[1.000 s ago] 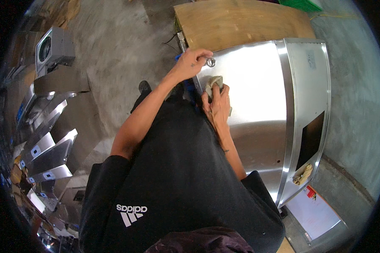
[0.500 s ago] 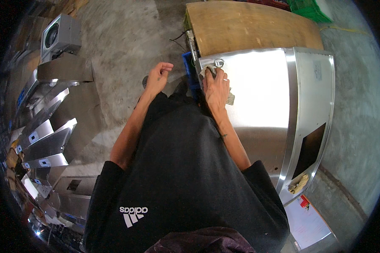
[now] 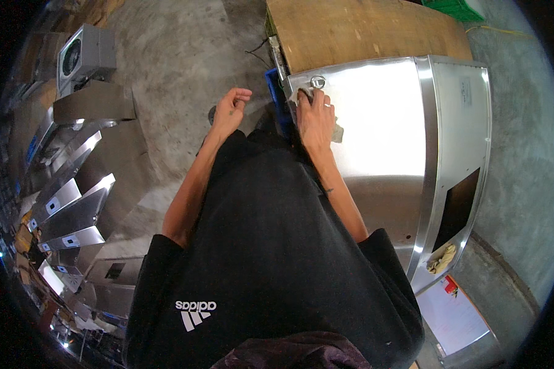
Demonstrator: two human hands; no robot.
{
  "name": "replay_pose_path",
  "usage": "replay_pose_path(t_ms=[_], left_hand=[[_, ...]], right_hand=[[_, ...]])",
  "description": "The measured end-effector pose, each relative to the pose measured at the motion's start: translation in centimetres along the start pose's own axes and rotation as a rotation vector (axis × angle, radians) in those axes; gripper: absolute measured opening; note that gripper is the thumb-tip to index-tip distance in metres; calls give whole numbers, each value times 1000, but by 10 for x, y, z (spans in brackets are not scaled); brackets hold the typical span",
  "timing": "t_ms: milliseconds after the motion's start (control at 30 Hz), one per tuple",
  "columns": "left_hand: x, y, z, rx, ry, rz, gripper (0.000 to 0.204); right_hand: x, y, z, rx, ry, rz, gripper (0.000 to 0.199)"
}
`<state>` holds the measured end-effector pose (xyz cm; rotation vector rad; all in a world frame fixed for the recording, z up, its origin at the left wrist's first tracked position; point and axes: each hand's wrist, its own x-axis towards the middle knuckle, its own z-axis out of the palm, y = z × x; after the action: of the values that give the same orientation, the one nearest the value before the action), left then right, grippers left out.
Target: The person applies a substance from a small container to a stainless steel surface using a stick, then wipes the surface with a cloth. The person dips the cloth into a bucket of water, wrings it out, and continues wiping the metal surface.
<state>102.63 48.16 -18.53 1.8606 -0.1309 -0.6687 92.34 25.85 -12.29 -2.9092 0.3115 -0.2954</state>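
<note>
1. We see the right hand point(image 3: 316, 117) lying flat on a cloth point(image 3: 333, 132), with the fingers spread and pressing it down on the metal cabinet point(image 3: 381, 123); it does not pinch the cloth.
2. The cloth is soft, crumpled and beige, and it sits near the far left corner of the cabinet top, mostly hidden under the hand.
3. The cabinet is made of brushed steel, smooth and very shiny, with a rounded edge and a dark rectangular opening on its side.
4. A small round metal lock point(image 3: 317, 81) stands just beyond the fingertips.
5. The left hand point(image 3: 229, 112) hangs in the air above the rough grey concrete floor point(image 3: 178, 67), loosely curled and holding nothing.
6. A flat wooden board point(image 3: 363, 31) lies behind the cabinet.
7. On the left we see a row of similar steel housings point(image 3: 74, 209) with slanted tops.
</note>
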Motion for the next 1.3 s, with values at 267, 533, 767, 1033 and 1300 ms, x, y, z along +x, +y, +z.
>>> replay_pose_path(t_ms=[267, 533, 767, 1033, 1300], left_hand=[[-10, 19, -14, -52, -93, 90, 40], [-50, 93, -26, -427, -401, 110, 41], [-56, 122, -18, -224, -549, 11, 45], [-45, 216, -6, 130, -617, 497, 23], [-18, 255, 34, -213, -617, 265, 27]], right_hand=[[8, -24, -26, 198, -64, 126, 22], [-10, -48, -64, 1087, -380, 292, 25], [-8, -47, -101, 1006, 86, 56, 19], [-23, -12, -133, 1631, -133, 400, 33], [-18, 1, -153, 1500, -14, 620, 27]])
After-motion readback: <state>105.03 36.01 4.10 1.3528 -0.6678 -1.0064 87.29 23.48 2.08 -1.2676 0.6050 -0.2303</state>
